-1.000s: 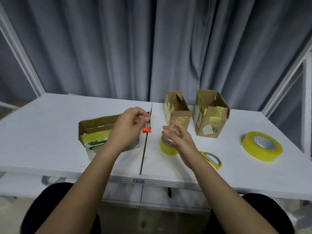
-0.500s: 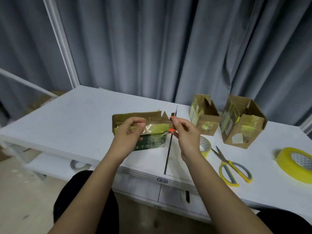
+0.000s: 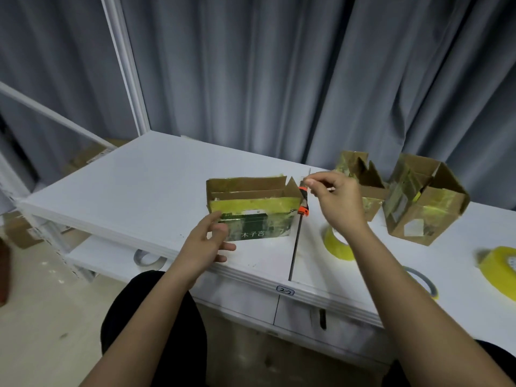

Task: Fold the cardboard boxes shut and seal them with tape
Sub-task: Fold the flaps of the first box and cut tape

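cardboard box [image 3: 251, 212] at frame centre, flaps up, just left of the table [image 3: 134, 191] seam, bare top to its left | left hand [image 3: 203, 244] fingers loosely spread, touching box front | right hand [image 3: 335, 202] pinches something small, cannot tell what, above tape roll [image 3: 336, 245]

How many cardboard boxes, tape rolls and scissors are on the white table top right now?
Cardboard boxes: 3, the near cardboard box, the middle cardboard box, the right cardboard box
Yellow tape rolls: 2, near tape roll, right tape roll
Scissors: 1, mostly hidden
Total: 6
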`<state>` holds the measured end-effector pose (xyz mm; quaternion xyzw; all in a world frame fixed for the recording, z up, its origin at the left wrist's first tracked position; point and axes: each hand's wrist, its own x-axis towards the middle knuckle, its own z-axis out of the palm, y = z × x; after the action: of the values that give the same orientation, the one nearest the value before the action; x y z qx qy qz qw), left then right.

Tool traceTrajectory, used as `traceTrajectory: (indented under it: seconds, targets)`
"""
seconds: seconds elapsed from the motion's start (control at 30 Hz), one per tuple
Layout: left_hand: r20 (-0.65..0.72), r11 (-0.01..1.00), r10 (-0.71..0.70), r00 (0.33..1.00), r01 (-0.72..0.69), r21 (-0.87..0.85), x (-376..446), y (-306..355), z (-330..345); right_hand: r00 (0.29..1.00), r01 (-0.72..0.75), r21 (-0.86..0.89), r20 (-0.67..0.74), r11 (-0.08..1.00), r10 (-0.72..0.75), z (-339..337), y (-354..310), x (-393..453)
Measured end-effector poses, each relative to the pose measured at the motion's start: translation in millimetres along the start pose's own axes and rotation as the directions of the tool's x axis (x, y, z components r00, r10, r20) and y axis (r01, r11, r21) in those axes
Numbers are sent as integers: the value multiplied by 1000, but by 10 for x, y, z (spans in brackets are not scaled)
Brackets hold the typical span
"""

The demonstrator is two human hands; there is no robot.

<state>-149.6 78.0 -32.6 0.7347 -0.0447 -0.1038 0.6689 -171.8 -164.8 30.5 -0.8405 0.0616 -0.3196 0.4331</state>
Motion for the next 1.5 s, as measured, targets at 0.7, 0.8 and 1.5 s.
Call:
traceTrajectory:
  seconds: [0.7,0.8,1.5]
  targets:
    - [390,467,266,882,-472,748,960,356,671,819,337,-179,540,924,-194,154,145,650]
    - [374,511,252,892,-451,732,1007,308,674,805,345,-184,562,920,-190,173,169,695]
    - [159,650,316,935,-335,682,1046,251,863,787,326,-215,602,921,-138,259,160,839]
